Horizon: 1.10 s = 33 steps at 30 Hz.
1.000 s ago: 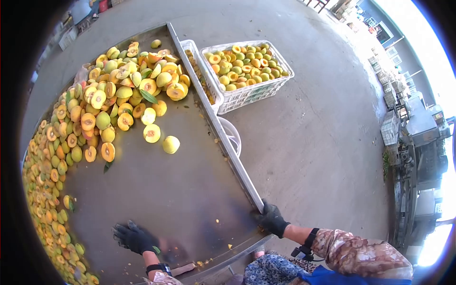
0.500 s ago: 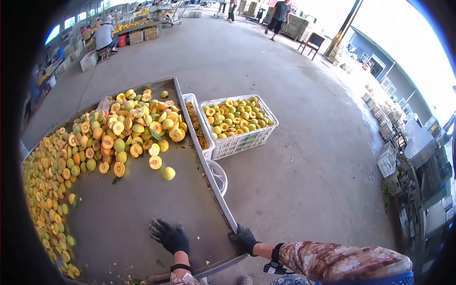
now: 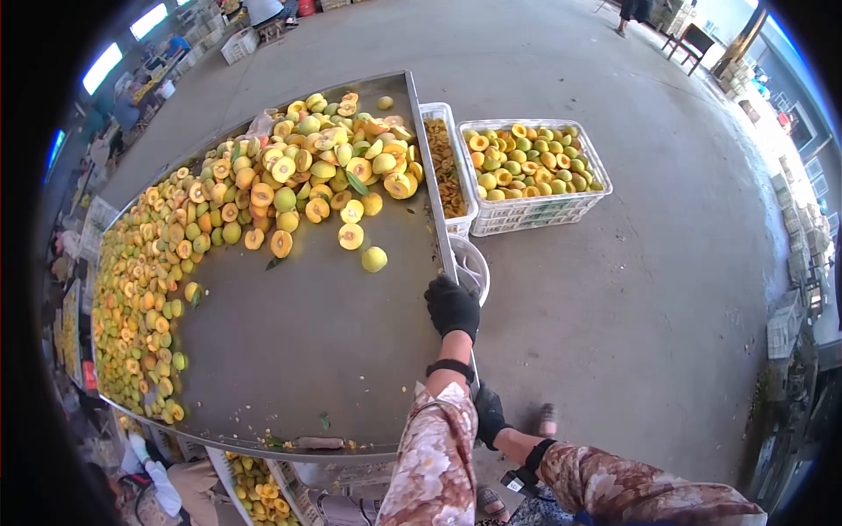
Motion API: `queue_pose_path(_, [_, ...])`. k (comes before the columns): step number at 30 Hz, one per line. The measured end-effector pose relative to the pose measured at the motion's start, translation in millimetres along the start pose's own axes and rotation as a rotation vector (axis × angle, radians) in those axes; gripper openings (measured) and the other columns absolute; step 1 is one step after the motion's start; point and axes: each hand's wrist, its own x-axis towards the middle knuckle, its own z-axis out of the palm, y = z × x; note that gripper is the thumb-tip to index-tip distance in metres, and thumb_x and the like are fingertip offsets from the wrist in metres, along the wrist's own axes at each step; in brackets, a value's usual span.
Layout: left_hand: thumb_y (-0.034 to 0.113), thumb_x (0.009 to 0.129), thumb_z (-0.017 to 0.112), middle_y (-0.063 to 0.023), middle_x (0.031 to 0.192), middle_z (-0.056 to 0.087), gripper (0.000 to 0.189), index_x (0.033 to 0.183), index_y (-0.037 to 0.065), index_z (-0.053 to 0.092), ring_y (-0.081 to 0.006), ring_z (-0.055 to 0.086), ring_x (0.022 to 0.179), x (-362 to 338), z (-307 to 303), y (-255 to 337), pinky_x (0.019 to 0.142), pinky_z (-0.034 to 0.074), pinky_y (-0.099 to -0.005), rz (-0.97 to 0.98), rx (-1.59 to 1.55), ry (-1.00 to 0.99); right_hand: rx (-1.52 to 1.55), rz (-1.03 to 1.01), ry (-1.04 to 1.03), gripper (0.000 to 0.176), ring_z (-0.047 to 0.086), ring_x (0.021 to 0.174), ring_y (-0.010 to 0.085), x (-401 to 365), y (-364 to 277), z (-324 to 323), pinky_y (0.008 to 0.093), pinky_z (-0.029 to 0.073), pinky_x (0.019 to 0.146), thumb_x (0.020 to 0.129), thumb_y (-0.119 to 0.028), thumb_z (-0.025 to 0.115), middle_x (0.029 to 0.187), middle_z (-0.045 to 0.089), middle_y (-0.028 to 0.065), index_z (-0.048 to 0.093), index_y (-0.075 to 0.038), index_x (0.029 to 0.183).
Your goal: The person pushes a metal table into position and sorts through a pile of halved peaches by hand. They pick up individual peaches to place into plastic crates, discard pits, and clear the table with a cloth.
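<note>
My left hand point(image 3: 453, 309), in a black glove, is closed over the raised right rim of a metal sorting table point(image 3: 333, 342). Lower along the same side, my right hand point(image 3: 489, 415), also gloved in black, grips the rim near the corner, partly behind my left forearm. Yellow peaches point(image 3: 282, 200), many cut in half with pits showing, lie heaped along the table's far and left sides. A single peach point(image 3: 374, 259) sits apart, nearer my left hand. At the near edge lies a long greyish piece point(image 3: 319, 443) among scraps and leaves.
Past the rim stand a white crate of pitted peach halves point(image 3: 535, 162), a narrower crate of brown bits point(image 3: 445, 167) and a white bucket point(image 3: 474, 267). Below the near edge is another crate of halves point(image 3: 259, 491), beside a seated person point(image 3: 167, 473). A chair point(image 3: 691, 46) stands farther off.
My left hand has gone from lying spread on the tabletop to gripping the right rim. The right hand stays at the rim. My view has shifted, showing more of the near side.
</note>
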Motion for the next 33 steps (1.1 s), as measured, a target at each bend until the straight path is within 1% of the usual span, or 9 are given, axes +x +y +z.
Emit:
queue_pose_path(2, [0.042,0.085,0.074,-0.0211,0.120,0.060,0.058,0.123,0.003,0.056,-0.0390,0.059,0.116,19.9,6.2,7.0,0.097,0.051,-0.0509,-0.044,0.011,-0.034,0.007,0.015,-0.088,0.033,0.069,0.092,0.0440,0.3,-3.8,-9.4,0.0497,0.054,0.077,0.094,-0.026,0.064,0.099,0.070,0.0265,0.058,-0.003,0.117])
queue_pose_path(4, [0.036,0.084,0.074,-0.0185,0.120,0.059,0.052,0.120,0.004,0.054,-0.0395,0.060,0.112,39.0,5.6,3.9,0.092,0.052,-0.0516,-0.086,0.042,-0.096,0.226,0.340,-0.225,0.029,0.069,0.095,0.0433,0.3,-44.7,-34.0,0.0489,0.053,0.079,0.092,-0.022,0.062,0.095,0.070,0.0246,0.058,-0.004,0.116])
queue_pose_path(5, [0.036,0.085,0.074,-0.0187,0.119,0.059,0.050,0.118,0.004,0.054,-0.0395,0.060,0.112,46.7,4.3,6.8,0.092,0.052,-0.0515,-0.072,0.092,-0.076,0.155,0.215,-0.223,0.028,0.069,0.092,0.0444,-0.2,-22.5,-20.3,0.0504,0.054,0.078,0.091,-0.019,0.061,0.093,0.070,0.0225,0.056,-0.007,0.115])
queue_pose_path(10, [0.034,0.084,0.073,-0.0154,0.114,0.059,0.043,0.113,0.008,0.055,-0.0355,0.059,0.110,42.2,14.5,9.0,0.090,0.049,-0.0516,-0.046,0.246,0.033,0.133,0.226,-0.393,0.031,0.069,0.091,0.0450,10.4,-31.3,-44.1,0.0527,0.053,0.080,0.090,-0.021,0.063,0.094,0.072,0.0205,0.052,-0.007,0.115])
queue_pose_path(14, [0.034,0.081,0.075,-0.0151,0.116,0.057,0.047,0.113,0.008,0.054,-0.0357,0.055,0.114,43.4,10.8,11.7,0.095,0.043,-0.0545,-0.074,0.309,-0.026,0.034,0.043,-0.793,0.052,0.069,0.096,0.0427,61.1,-7.4,-83.0,0.0504,0.054,0.084,0.089,-0.040,0.071,0.099,0.072,0.0225,0.054,-0.005,0.125])
queue_pose_path(18, [0.031,0.081,0.073,-0.0187,0.110,0.057,0.045,0.113,0.005,0.054,-0.0396,0.054,0.111,43.2,11.3,5.5,0.095,0.040,-0.0571,0.071,0.253,0.123,-0.119,-0.055,-0.705,0.065,0.073,0.094,0.0354,155.5,42.8,-110.3,0.0442,0.056,0.084,0.085,-0.051,0.074,0.097,0.075,0.0164,0.062,-0.005,0.129])
queue_pose_path(22, [0.035,0.082,0.075,-0.0199,0.146,0.046,0.061,0.129,0.003,0.053,-0.0412,0.039,0.139,39.8,18.5,0.6,0.116,0.026,-0.0628,-0.001,0.227,0.060,-0.258,0.030,-0.493,0.057,0.072,0.090,0.0360,245.3,54.1,-157.9,0.0441,0.055,0.081,0.087,-0.047,0.073,0.093,0.075,0.0175,0.065,-0.004,0.123])
queue_pose_path(26, [0.035,0.082,0.075,-0.0192,0.150,0.042,0.063,0.131,0.004,0.052,-0.0405,0.035,0.143,36.4,20.8,-1.2,0.117,0.023,-0.0629,-0.024,0.179,0.028,-0.237,0.089,-0.499,0.060,0.069,0.102,0.0383,305.1,21.5,-190.5,0.0469,0.052,0.092,0.088,-0.051,0.068,0.104,0.073,0.0201,0.064,-0.004,0.125])
queue_pose_path(33, [0.031,0.081,0.074,-0.0193,0.152,0.042,0.070,0.141,0.005,0.048,-0.0411,0.035,0.143,45.9,4.7,3.5,0.119,0.022,-0.0621,-0.004,0.098,0.019,-0.186,-0.303,-0.175,0.056,0.068,0.102,0.0373,436.7,-93.3,-162.9,0.0447,0.053,0.087,0.089,-0.046,0.072,0.111,0.069,0.0226,0.063,-0.002,0.123])
